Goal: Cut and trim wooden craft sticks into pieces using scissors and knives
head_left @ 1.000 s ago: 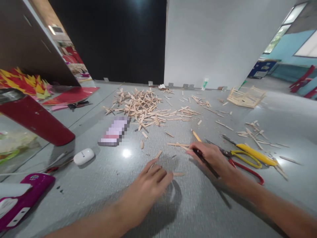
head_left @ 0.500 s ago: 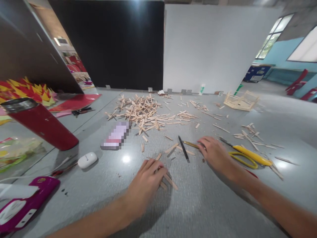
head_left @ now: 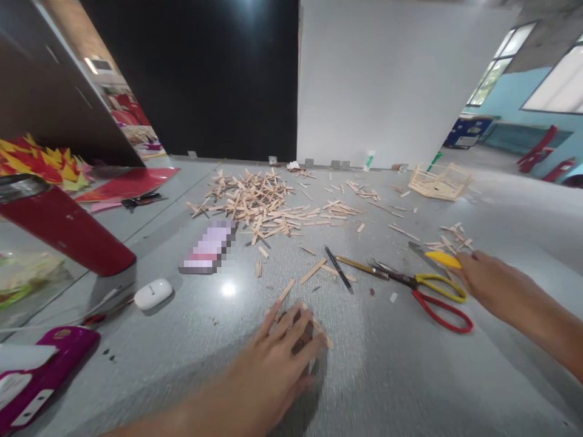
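Observation:
My left hand (head_left: 285, 349) is over the table at front centre, its fingers spread and bent, touching flat wooden craft sticks (head_left: 286, 291) that lie partly under it. On the right, my right hand (head_left: 489, 279) has its fingers closed around the rear of a yellow-handled utility knife (head_left: 443, 260), whose blade points left. Scissors (head_left: 415, 281) with one yellow and one red handle lie just left of that hand. Between the hands are a black pen (head_left: 337, 269), a gold-coloured slim tool (head_left: 362, 267) and a few more sticks (head_left: 313, 271).
A heap of craft sticks (head_left: 255, 197) spreads across the back. A small stick frame (head_left: 441, 182) stands at the back right, and a glue bottle (head_left: 368, 161) by the panel. A phone (head_left: 209, 246), white case (head_left: 153, 294), red flask (head_left: 73, 227) and purple power strip (head_left: 57, 358) occupy the left.
My right hand has moved right, from beside the gold tool to the utility knife, uncovering the scissors. My left hand's fingers have spread over the sticks.

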The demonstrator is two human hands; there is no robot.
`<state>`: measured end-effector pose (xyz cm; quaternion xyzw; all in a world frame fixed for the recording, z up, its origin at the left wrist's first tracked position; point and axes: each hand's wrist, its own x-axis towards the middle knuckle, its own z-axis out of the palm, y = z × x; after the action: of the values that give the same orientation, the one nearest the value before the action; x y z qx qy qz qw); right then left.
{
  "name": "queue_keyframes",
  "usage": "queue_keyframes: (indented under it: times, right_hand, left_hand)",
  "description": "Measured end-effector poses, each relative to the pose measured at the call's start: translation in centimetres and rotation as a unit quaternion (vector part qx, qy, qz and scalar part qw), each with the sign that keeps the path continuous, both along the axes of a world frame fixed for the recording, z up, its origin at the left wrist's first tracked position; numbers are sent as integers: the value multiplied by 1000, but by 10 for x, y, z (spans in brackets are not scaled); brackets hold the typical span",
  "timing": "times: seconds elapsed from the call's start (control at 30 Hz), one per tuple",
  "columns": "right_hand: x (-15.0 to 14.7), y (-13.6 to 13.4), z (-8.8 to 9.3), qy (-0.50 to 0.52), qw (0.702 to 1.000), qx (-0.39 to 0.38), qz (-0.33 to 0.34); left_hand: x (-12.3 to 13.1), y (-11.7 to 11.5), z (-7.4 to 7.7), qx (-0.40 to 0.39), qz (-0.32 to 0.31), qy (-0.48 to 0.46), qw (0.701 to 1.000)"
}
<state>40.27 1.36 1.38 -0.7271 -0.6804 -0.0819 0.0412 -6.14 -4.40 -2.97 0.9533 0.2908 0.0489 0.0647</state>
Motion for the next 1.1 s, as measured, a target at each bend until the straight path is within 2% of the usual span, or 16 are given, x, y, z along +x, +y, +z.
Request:
queue_keyframes:
  times: [0.13,0.23,0.3,0.4,0.47,0.53,0.63,0.73,0.8,0.87,0.9,1.0,1.1]
  right_hand:
    - [-44,-18,27,39,994,95,37]
    - [-89,-30,39,138,963,176,148]
    - [-113,-33,42,178,947,155,217]
    - [-139,-27,46,180,933,123,284]
    - [-153,-18,49,192,927,127,296]
    - [-167,-8,49,243,919,136,280]
    - [-184,4,33,377,889,151,211]
    - [-190,9,3,505,831,172,160]
    - [-186,8,-16,537,810,190,139]
    - [-178,2,-27,523,820,196,125]
    - [-174,-1,-30,506,835,173,134]
    - [-161,-12,-33,446,872,23,201]
    - [-161,-22,-36,452,863,-92,208]
  left_hand:
    - [4,4,-8,-6,0,-25,1000]
    - [5,7,-17,-15,1,-56,998]
    - [6,8,-21,-20,-3,-63,998]
    - [7,8,-23,-25,-7,-70,997]
    - [7,9,-21,-34,-7,-72,997]
    - [7,9,-17,-42,-9,-71,997]
    - [6,10,-13,-52,-10,-69,996]
    - [7,11,-12,-42,-12,-66,997]
    - [8,11,-14,-26,-12,-67,997]
    - [9,11,-17,-10,-9,-72,997]
    - [9,11,-18,-7,-8,-74,997]
    - [10,12,-24,6,-8,-81,997]
    - [11,12,-29,23,-10,-79,997]
